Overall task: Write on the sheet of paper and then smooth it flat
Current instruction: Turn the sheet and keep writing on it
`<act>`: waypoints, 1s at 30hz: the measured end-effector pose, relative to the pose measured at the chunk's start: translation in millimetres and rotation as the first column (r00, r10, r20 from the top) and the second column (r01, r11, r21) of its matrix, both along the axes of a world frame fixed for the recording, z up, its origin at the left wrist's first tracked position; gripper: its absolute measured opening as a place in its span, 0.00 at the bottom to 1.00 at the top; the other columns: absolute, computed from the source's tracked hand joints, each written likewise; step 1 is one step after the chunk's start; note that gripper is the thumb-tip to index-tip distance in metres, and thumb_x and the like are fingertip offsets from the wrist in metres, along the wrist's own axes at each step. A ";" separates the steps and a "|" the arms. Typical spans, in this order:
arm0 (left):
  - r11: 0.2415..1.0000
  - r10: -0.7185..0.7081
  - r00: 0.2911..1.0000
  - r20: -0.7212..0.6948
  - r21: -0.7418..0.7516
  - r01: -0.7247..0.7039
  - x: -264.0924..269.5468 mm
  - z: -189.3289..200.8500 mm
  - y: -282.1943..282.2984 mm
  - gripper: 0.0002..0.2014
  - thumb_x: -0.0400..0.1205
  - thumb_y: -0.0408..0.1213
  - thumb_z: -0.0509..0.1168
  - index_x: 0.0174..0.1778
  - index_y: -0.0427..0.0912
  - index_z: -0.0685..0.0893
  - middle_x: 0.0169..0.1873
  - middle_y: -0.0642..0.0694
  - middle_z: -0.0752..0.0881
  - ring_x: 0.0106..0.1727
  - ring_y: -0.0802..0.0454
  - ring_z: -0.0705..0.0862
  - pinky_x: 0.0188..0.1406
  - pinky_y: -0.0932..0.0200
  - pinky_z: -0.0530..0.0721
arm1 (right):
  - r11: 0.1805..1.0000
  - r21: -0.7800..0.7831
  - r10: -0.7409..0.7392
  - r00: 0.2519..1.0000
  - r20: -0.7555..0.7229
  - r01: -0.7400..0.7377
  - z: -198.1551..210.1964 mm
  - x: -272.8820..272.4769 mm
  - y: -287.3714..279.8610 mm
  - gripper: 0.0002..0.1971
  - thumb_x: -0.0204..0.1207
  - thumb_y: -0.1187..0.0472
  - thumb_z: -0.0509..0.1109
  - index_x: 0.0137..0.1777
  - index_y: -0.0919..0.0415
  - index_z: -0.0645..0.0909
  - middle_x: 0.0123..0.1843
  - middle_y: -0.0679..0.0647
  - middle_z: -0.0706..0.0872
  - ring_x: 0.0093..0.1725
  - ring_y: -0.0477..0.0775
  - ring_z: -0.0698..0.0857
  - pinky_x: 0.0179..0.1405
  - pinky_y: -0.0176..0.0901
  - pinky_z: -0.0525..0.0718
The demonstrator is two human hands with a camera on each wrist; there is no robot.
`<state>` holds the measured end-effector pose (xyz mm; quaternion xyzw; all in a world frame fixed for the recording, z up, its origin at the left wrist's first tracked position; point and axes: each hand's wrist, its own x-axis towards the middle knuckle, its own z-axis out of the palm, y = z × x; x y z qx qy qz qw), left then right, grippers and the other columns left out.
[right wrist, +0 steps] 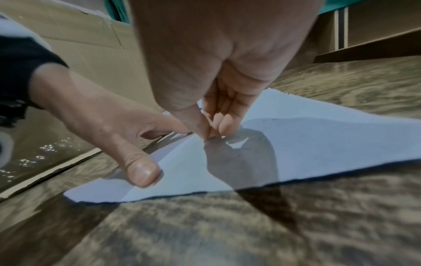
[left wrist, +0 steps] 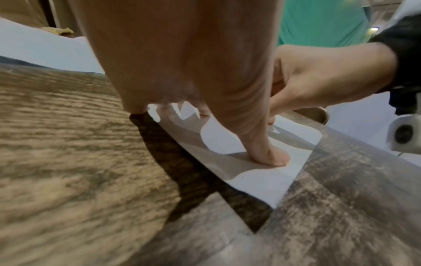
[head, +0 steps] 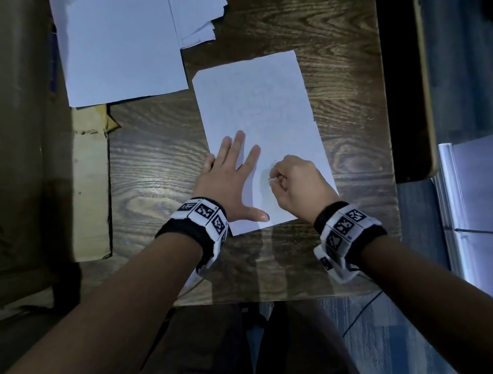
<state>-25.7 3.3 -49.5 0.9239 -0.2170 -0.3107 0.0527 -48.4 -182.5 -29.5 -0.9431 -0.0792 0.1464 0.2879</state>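
The left hand point(head: 228, 180) lies flat with straight, spread fingers on the near left edge of the single sheet of paper point(head: 262, 117). The right hand point(head: 296, 181) is clenched on the sheet's near right part, fingertips pinched together; whether they grip anything I cannot tell. The sheet lies mid-worktop point(head: 340, 53), with bare wood to its right. One loose paper stack point(head: 124, 41) sits far left.

Matt paper sheet point(head: 259, 117) on glossy wood-grain table point(head: 337, 53), prob. laminate.
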 end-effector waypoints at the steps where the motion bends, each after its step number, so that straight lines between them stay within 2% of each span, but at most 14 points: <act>1: 1.000 -0.002 1.000 0.001 0.002 0.002 -0.2 0.2 0.4 0.70 0.64 0.82 0.66 0.88 0.55 0.30 0.83 0.46 0.20 0.86 0.43 0.26 0.86 0.36 0.41 | 1.000 0.003 -0.016 1.000 -0.003 0.016 -0.5 -4.5 0.5 0.05 0.79 0.62 0.66 0.44 0.62 0.83 0.42 0.54 0.80 0.36 0.56 0.82 0.38 0.55 0.85; 6: 0.999 -0.019 1.000 0.021 0.028 0.019 -0.7 3.5 -2.3 0.69 0.65 0.82 0.65 0.89 0.52 0.31 0.84 0.43 0.22 0.87 0.40 0.27 0.87 0.34 0.44 | 0.994 0.031 0.112 0.988 -0.105 -0.110 8.3 -45.3 -2.8 0.06 0.80 0.61 0.67 0.45 0.61 0.84 0.42 0.52 0.80 0.37 0.55 0.82 0.39 0.55 0.85; 11: 0.998 -0.022 1.000 0.018 0.053 0.022 -0.6 6.8 -4.7 0.69 0.67 0.79 0.68 0.89 0.49 0.32 0.85 0.40 0.24 0.87 0.37 0.29 0.86 0.31 0.46 | 1.000 -0.013 -0.013 1.000 0.011 0.013 1.5 3.4 7.1 0.07 0.80 0.62 0.66 0.46 0.63 0.84 0.43 0.56 0.81 0.38 0.58 0.82 0.40 0.53 0.85; 14: 0.994 -0.044 0.999 0.020 0.097 0.042 -0.1 9.9 -9.8 0.69 0.67 0.79 0.68 0.89 0.49 0.32 0.85 0.36 0.24 0.87 0.32 0.30 0.85 0.27 0.50 | 1.000 -0.011 0.029 0.999 -0.018 -0.029 1.4 -27.0 5.4 0.05 0.79 0.63 0.67 0.45 0.63 0.84 0.42 0.55 0.81 0.37 0.58 0.82 0.38 0.54 0.85; 17: 0.990 -0.077 0.997 0.026 0.117 0.073 2.0 12.9 -13.1 0.67 0.68 0.79 0.68 0.89 0.55 0.32 0.84 0.33 0.26 0.86 0.27 0.32 0.82 0.26 0.51 | 0.993 -0.016 0.112 0.991 -0.071 -0.113 8.2 -40.1 0.7 0.05 0.78 0.63 0.68 0.45 0.63 0.84 0.42 0.55 0.82 0.38 0.58 0.83 0.38 0.54 0.85; 21: 0.992 -0.071 0.997 0.016 0.105 0.069 2.1 13.2 -13.6 0.66 0.68 0.77 0.70 0.89 0.57 0.33 0.84 0.33 0.26 0.86 0.27 0.31 0.83 0.24 0.52 | 0.998 -0.060 0.016 1.000 0.018 -0.015 3.7 -2.5 8.7 0.07 0.79 0.62 0.66 0.45 0.63 0.84 0.43 0.55 0.81 0.39 0.58 0.82 0.39 0.53 0.85; 24: 0.990 -0.076 0.997 0.018 0.123 0.073 1.3 13.1 -15.6 0.67 0.67 0.78 0.69 0.89 0.56 0.33 0.84 0.32 0.26 0.86 0.26 0.32 0.83 0.23 0.53 | 0.998 -0.043 -0.037 0.999 -0.003 0.037 2.5 -25.5 10.0 0.05 0.78 0.63 0.68 0.43 0.63 0.84 0.41 0.55 0.81 0.37 0.58 0.82 0.38 0.54 0.85; 26: 0.988 -0.080 0.996 0.027 0.137 0.076 1.5 13.4 -15.6 0.67 0.67 0.78 0.69 0.89 0.55 0.33 0.84 0.32 0.26 0.86 0.25 0.32 0.82 0.23 0.53 | 0.999 -0.037 0.012 0.998 -0.066 -0.015 10.2 -45.0 9.3 0.05 0.77 0.63 0.69 0.43 0.62 0.85 0.41 0.54 0.82 0.38 0.57 0.83 0.39 0.54 0.85; 28: 0.988 -0.079 0.997 0.025 0.132 0.075 2.0 14.5 -15.5 0.67 0.68 0.77 0.69 0.89 0.55 0.33 0.84 0.32 0.26 0.86 0.25 0.32 0.82 0.23 0.53 | 0.995 -0.070 0.068 0.993 -0.096 -0.075 13.1 -29.2 8.5 0.07 0.79 0.62 0.66 0.44 0.63 0.85 0.43 0.56 0.82 0.40 0.59 0.84 0.41 0.54 0.85; 30: 0.990 -0.077 0.997 0.013 0.119 0.074 2.1 15.5 -16.0 0.66 0.68 0.76 0.71 0.89 0.55 0.33 0.84 0.32 0.26 0.86 0.26 0.32 0.82 0.23 0.53 | 0.993 -0.105 0.047 0.998 -0.052 -0.052 11.4 2.1 9.6 0.09 0.80 0.61 0.65 0.46 0.64 0.85 0.45 0.58 0.82 0.42 0.60 0.84 0.43 0.52 0.84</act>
